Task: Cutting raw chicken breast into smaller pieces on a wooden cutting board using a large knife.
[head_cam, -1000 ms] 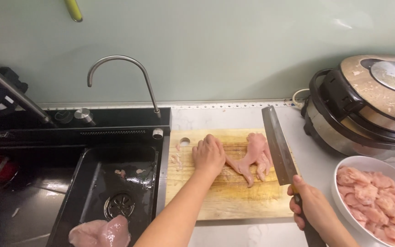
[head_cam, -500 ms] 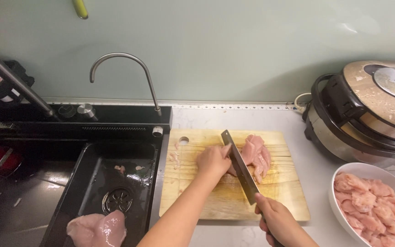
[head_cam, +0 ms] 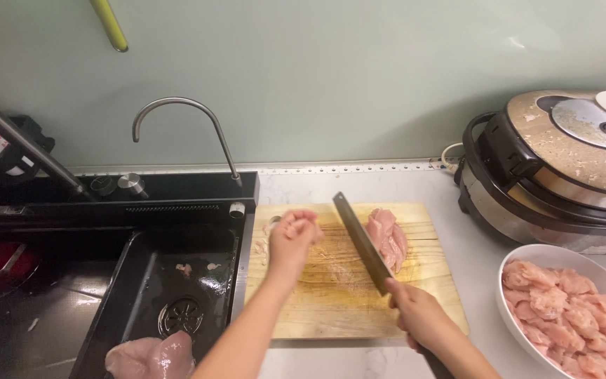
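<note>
In the head view, the right hand (head_cam: 419, 317) sat at the lower centre-right of the frame, fingers clamped round the handle of a cleaver (head_cam: 360, 242). Its long blade ran up and to the left across the wooden cutting board (head_cam: 345, 309), with the tip near the board's upper edge and the flat of the blade just beside a piece of raw chicken (head_cam: 387, 238) lying on the upper right part of the board. The left hand (head_cam: 293, 235) hovered over the board's upper left, curled into a loose fist, fingers together — whether it pinched anything could not be told. It was apart from the meat, the blade standing between them.

The board lay on a pale worktop (head_cam: 450, 203). Left of it was a dark sink (head_cam: 142, 281) with a curved tap (head_cam: 191, 112) behind it — more raw chicken (head_cam: 150, 356) rested at the sink's lower edge. A white bowl (head_cam: 527, 256) of cut chicken pieces stood at the lower right, and a rice cooker (head_cam: 562, 168) filled the upper right.
</note>
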